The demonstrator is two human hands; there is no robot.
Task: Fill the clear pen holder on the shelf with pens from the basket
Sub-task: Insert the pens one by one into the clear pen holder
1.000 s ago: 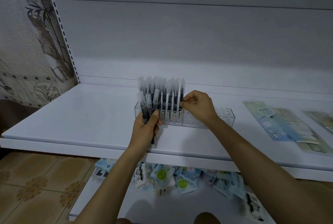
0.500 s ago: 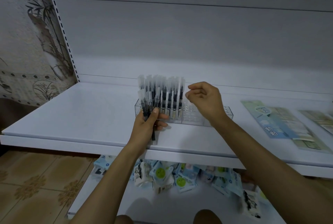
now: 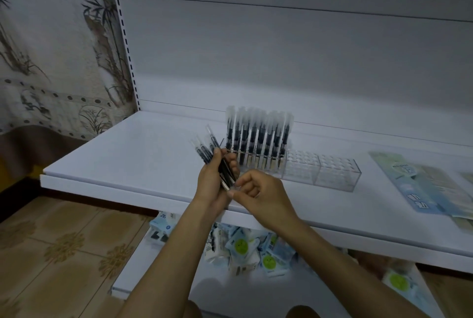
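A clear pen holder [image 3: 330, 174] with rows of holes stands on the white shelf [image 3: 128, 159]. Its left part holds several upright black pens with clear caps [image 3: 258, 133]; the right part shows empty holes. My left hand [image 3: 215, 184] grips a bundle of several black pens [image 3: 207, 151], tilted up to the left, in front of the holder. My right hand [image 3: 261, 189] is just right of it, thumb and forefinger pinching the lower tip of one pen [image 3: 226, 184] in the bundle. No basket is in view.
Flat blue-green packets [image 3: 422, 184] lie on the shelf at the right. A lower shelf [image 3: 158, 279] carries a pile of small white and blue packs [image 3: 243, 243]. A patterned wall and tiled floor are at the left.
My right hand left the holder and came down to the bundle. My left hand tilted the bundle left and drew it slightly toward me.
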